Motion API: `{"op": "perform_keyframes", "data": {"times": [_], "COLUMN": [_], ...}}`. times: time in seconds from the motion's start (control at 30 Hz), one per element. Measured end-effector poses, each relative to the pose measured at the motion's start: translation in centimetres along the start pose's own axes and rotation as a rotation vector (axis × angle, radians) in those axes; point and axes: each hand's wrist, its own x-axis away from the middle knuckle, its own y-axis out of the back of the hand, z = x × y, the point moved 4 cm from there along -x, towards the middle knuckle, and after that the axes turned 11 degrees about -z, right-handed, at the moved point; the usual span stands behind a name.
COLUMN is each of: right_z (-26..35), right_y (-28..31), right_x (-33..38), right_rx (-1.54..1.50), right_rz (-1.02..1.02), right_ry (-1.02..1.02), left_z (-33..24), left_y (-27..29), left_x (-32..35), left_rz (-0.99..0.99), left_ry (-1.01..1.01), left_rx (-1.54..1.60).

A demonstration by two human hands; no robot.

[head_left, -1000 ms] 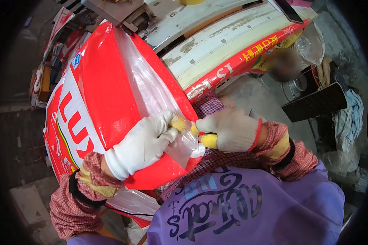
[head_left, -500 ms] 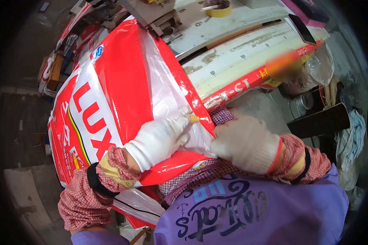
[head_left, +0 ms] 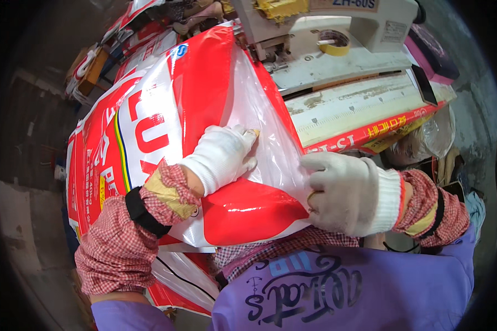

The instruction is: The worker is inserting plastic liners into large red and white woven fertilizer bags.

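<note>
A large red-and-white printed plastic woven sack [head_left: 204, 83] lies slanting across my lap, its right edge against a sewing machine [head_left: 337, 22]. My left hand [head_left: 223, 157], in a white knit glove, rests on the sack with fingers and thumb apart, the fingertips on its pale side strip. A small tan patch shows at one fingertip. My right hand [head_left: 350, 193], gloved too, has its fingers curled at the sack's near right corner, pinching the edge. The sack's corner inside those fingers is hidden.
On the machine's white bed lies a yellow tape roll [head_left: 335, 44]. A dark phone [head_left: 423, 85] and a pink-and-black box [head_left: 432, 58] sit at its right end. A red printed strip [head_left: 381, 129] covers the bed's front edge. More red-and-white sacks [head_left: 146, 41] are at the far left.
The sack's upper part appears further right, with more of the machine in view. My left hand has shifted off the near corner, and my right hand has turned and now shows its back.
</note>
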Motion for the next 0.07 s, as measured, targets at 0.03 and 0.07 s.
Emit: {"op": "perform_keyframes", "data": {"times": [0.03, 0.07], "right_z": [0.06, -0.93], "right_y": [-1.14, -1.46], "right_x": [0.51, 0.19], "right_rx": [0.048, -0.084], "right_rz": [-0.085, 0.120], "right_ry": [-0.063, 0.010], "left_z": [0.40, 0.57], "left_y": [-0.14, 0.05], "left_x": [0.07, -0.05], "left_rz": [0.021, 0.148], "left_ry": [-0.004, 0.048], "left_rx": [-0.046, -0.039]}}
